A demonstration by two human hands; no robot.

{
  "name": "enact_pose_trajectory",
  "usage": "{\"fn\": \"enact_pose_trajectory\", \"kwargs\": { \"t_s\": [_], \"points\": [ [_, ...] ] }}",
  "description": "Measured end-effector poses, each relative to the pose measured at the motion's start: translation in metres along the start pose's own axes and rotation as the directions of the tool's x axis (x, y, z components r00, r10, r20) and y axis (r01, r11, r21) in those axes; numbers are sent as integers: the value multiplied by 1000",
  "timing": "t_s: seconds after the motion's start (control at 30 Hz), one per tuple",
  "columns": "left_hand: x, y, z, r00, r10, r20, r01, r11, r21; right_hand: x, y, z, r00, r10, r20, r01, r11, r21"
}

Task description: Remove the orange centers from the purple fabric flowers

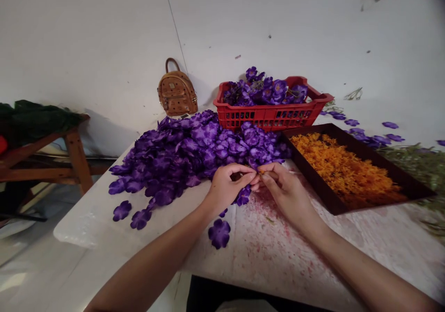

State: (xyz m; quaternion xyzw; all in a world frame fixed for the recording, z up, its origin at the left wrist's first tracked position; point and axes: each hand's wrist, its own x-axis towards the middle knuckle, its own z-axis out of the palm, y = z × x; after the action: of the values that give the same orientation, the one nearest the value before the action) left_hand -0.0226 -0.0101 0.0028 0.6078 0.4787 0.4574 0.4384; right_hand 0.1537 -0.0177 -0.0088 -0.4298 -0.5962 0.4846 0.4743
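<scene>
My left hand (230, 185) and my right hand (288, 192) meet fingertip to fingertip over the table, both closed in a pinch. A small orange flower centre (262, 173) shows at the fingertips of my right hand. Whatever sits in my left fingers is hidden. Just below the hands lies a purple fabric flower (243, 196), partly covered by them. Behind and to the left spreads a large heap of purple fabric petals (181, 154). To the right, a dark shallow box (330, 205) holds many orange flower centres (347, 168).
A red plastic basket (257, 117) with purple flowers (267, 89) stands at the back. Against the wall leans a brown backpack (178, 92). Loose petals (219, 233) lie near the front of the white table (167, 242). Green stems (413, 163) are at right, a wooden bench (78, 156) at left.
</scene>
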Motion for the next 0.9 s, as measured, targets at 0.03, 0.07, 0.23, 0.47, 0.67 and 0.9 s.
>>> {"fn": "enact_pose_trajectory", "kwargs": {
  "t_s": [0.03,0.07,0.23,0.47,0.67,0.9],
  "points": [
    [0,0,0,1000,-2,-3,2,1000,-2,0,1,0,1000,-12,11,12,999,-34],
    [0,1,0,1000,-2,-1,2,1000,-3,-1,2,0,1000,-23,15,24,997,-75],
    [0,2,2,999,26,24,-26,1000,2,-2,3,-1,991,-136,-21,120,927,-356],
    [1,-3,5,1000,10,0,-10,1000,20,-7,-1,-1,962,-261,77,261,799,-541],
    [2,1,2,997,-29,69,35,995,-92,-6,-3,-4,956,-286,74,283,819,-498],
    [3,6,-1,992,-54,110,61,997,-55,-4,-12,-12,906,-381,185,406,661,-631]
  ]
}}
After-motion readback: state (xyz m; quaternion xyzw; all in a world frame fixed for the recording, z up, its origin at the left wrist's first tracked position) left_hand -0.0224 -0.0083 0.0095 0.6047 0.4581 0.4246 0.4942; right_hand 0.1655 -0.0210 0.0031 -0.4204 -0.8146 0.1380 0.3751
